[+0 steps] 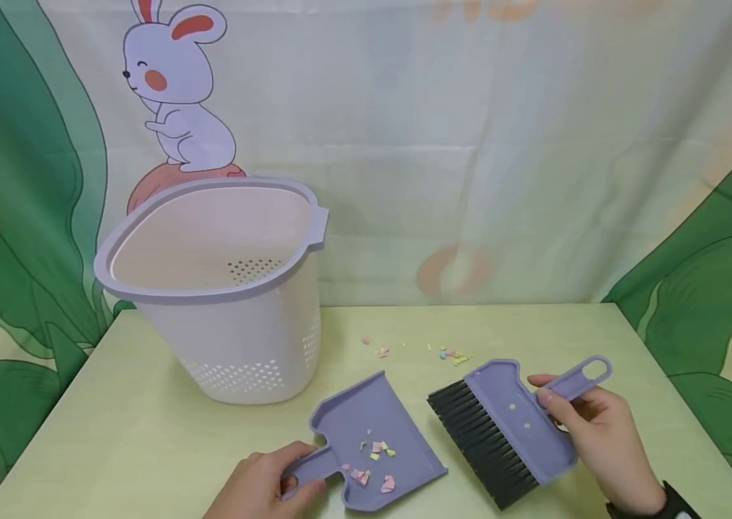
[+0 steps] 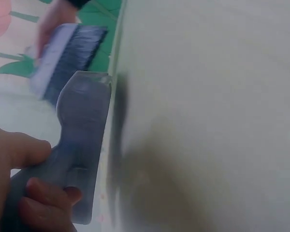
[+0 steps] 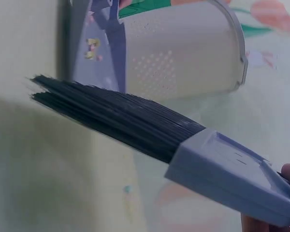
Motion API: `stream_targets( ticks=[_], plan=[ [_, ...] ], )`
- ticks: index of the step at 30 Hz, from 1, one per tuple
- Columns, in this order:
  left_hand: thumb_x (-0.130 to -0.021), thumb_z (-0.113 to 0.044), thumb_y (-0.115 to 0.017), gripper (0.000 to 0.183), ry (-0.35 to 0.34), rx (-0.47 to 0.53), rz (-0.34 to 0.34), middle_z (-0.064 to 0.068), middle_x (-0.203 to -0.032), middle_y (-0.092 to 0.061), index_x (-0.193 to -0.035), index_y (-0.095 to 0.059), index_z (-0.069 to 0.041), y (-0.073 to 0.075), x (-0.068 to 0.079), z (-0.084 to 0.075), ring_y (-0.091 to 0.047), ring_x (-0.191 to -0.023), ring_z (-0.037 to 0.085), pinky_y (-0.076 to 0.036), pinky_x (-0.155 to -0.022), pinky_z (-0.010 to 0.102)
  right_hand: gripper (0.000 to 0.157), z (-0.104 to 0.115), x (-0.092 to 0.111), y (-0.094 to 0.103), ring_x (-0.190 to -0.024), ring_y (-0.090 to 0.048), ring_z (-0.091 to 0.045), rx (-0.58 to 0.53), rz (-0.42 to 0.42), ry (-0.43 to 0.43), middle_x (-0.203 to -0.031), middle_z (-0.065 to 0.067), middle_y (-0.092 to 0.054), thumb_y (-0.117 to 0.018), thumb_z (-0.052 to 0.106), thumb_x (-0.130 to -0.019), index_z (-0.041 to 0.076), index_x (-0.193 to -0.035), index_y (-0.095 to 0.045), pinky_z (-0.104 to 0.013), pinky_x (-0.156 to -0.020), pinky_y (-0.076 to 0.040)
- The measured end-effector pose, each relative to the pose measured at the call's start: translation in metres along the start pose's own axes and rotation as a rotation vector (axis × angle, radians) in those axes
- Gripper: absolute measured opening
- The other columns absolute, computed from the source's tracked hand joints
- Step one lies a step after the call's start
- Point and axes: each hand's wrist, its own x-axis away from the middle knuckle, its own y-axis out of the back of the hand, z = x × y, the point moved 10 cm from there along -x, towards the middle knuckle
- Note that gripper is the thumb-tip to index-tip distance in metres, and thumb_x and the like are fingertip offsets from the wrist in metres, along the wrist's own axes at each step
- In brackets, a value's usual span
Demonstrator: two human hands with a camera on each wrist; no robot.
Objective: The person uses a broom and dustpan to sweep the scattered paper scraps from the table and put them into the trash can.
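Observation:
In the head view my left hand grips the handle of a purple dustpan, its flat lip facing right. Several pink and yellow paper scraps lie in the pan. My right hand holds a small purple hand brush by its looped handle, thumb on top. The brush's black bristles point left and down, a short gap from the dustpan's lip. Seen from the right wrist, the bristles hang free in front of the dustpan. The left wrist view shows the dustpan edge-on, fingers curled round its handle.
A white basket with a purple rim and punched holes stands at the back left of the pale table. More paper scraps are scattered toward the table's back edge. Behind hangs a printed curtain with a rabbit.

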Motion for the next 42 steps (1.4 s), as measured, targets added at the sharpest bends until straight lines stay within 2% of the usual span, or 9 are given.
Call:
stream_targets(
  ticks=[5, 9, 14, 18, 21, 26, 29, 36, 42],
  plan=[
    [-0.094, -0.040, -0.075, 0.028, -0.029, 0.070, 0.005, -0.020, -0.061, -0.044, -0.118, -0.073, -0.024, 0.010, -0.002, -0.009, -0.036, -0.050, -0.007, -0.032, -0.050, 0.016, 0.043, -0.065, 0.004, 0.017, -0.096, -0.063, 0.005, -0.071, 0.059, -0.302, -0.111, 0.024, -0.072, -0.065, 0.036, -0.103, 0.006, -0.133, -0.069, -0.020, -0.080, -0.051],
    [-0.094, -0.039, -0.076, 0.024, -0.042, 0.131, 0.011, -0.019, -0.064, -0.047, -0.115, -0.072, -0.028, 0.023, -0.005, -0.020, -0.039, -0.053, -0.005, -0.034, -0.051, 0.016, 0.045, -0.105, 0.012, 0.020, -0.105, -0.063, 0.009, -0.140, 0.109, -0.489, -0.113, 0.028, -0.069, -0.064, 0.043, -0.103, 0.012, -0.135, -0.068, -0.019, -0.086, -0.051],
    [-0.095, -0.035, -0.076, 0.013, -0.089, 0.195, 0.012, -0.016, -0.067, -0.046, -0.107, -0.071, -0.032, 0.043, -0.010, -0.042, -0.044, -0.058, -0.003, -0.038, -0.054, 0.017, 0.027, -0.136, 0.024, 0.015, -0.101, -0.065, -0.001, -0.243, 0.115, -0.622, -0.109, 0.025, -0.071, -0.063, 0.042, -0.103, 0.026, -0.123, -0.074, -0.028, -0.086, -0.053],
    [-0.098, -0.031, -0.073, 0.009, -0.185, 0.218, 0.000, -0.015, -0.067, -0.043, -0.106, -0.070, -0.031, 0.058, -0.013, -0.067, -0.042, -0.059, -0.003, -0.037, -0.054, 0.017, 0.017, -0.147, 0.031, 0.013, -0.099, -0.068, -0.007, -0.301, 0.110, -0.662, -0.107, 0.018, -0.073, -0.060, 0.041, -0.105, 0.033, -0.111, -0.074, -0.034, -0.084, -0.057],
    [-0.098, -0.030, -0.073, 0.011, -0.218, 0.234, -0.010, -0.014, -0.067, -0.042, -0.109, -0.071, -0.030, 0.069, -0.015, -0.084, -0.039, -0.058, -0.003, -0.035, -0.053, 0.017, 0.017, -0.150, 0.032, 0.013, -0.096, -0.070, -0.010, -0.328, 0.099, -0.662, -0.105, 0.013, -0.074, -0.059, 0.041, -0.105, 0.033, -0.108, -0.074, -0.035, -0.081, -0.060],
    [-0.097, -0.027, -0.074, 0.020, -0.221, 0.291, -0.014, -0.011, -0.068, -0.045, -0.115, -0.072, -0.020, 0.092, -0.021, -0.108, -0.040, -0.058, -0.001, -0.034, -0.051, 0.019, 0.020, -0.152, 0.030, 0.012, -0.087, -0.072, -0.013, -0.354, 0.106, -0.629, -0.097, 0.009, -0.077, -0.056, 0.037, -0.107, 0.037, -0.099, -0.075, -0.036, -0.074, -0.061],
    [-0.097, -0.025, -0.074, 0.022, -0.214, 0.299, -0.023, -0.009, -0.069, -0.046, -0.117, -0.072, -0.016, 0.108, -0.025, -0.118, -0.040, -0.058, 0.000, -0.034, -0.050, 0.020, 0.024, -0.153, 0.030, 0.010, -0.087, -0.072, -0.013, -0.353, 0.117, -0.617, -0.096, 0.008, -0.076, -0.054, 0.035, -0.108, 0.039, -0.096, -0.074, -0.036, -0.074, -0.061],
    [-0.097, -0.029, -0.075, 0.019, -0.195, 0.162, -0.122, -0.006, -0.071, -0.049, -0.113, -0.071, -0.021, 0.157, -0.029, -0.134, -0.043, -0.057, 0.005, -0.036, -0.049, 0.024, 0.018, -0.156, 0.029, 0.013, -0.094, -0.071, -0.014, -0.332, 0.101, -0.625, -0.103, 0.005, -0.075, -0.057, 0.035, -0.107, 0.029, -0.108, -0.074, -0.037, -0.079, -0.061],
    [-0.098, -0.026, -0.073, 0.030, -0.198, 0.032, -0.247, 0.000, -0.077, -0.057, -0.126, -0.070, -0.015, 0.206, -0.026, -0.136, -0.046, -0.056, 0.009, -0.035, -0.046, 0.027, 0.020, -0.156, 0.029, 0.014, -0.097, -0.071, -0.014, -0.337, 0.079, -0.622, -0.105, 0.005, -0.075, -0.058, 0.033, -0.106, 0.023, -0.113, -0.074, -0.037, -0.082, -0.060]
  ],
)
